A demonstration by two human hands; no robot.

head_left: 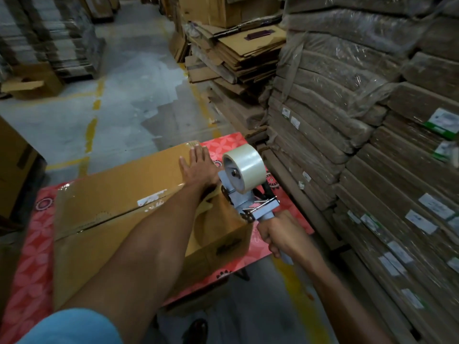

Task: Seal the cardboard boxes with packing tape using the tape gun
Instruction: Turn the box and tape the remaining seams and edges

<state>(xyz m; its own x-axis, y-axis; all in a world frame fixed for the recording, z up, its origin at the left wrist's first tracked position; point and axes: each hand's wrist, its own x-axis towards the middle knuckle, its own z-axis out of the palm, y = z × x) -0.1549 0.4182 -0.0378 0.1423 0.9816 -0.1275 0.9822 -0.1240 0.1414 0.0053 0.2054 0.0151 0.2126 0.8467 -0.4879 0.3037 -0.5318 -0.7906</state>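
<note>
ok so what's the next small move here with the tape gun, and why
Probably draw the tape gun up over the right end of the cardboard box and along the centre seam. The right hand grips its handle with the gun's mouth at that end, the left hand presses flat on the top flaps, and the seam shows an open gap.

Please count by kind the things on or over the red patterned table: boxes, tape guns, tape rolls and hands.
cardboard box: 1
tape gun: 1
tape roll: 1
hands: 2 (left hand flat on the cardboard box, right hand gripping the tape gun)
Total: 5
</note>
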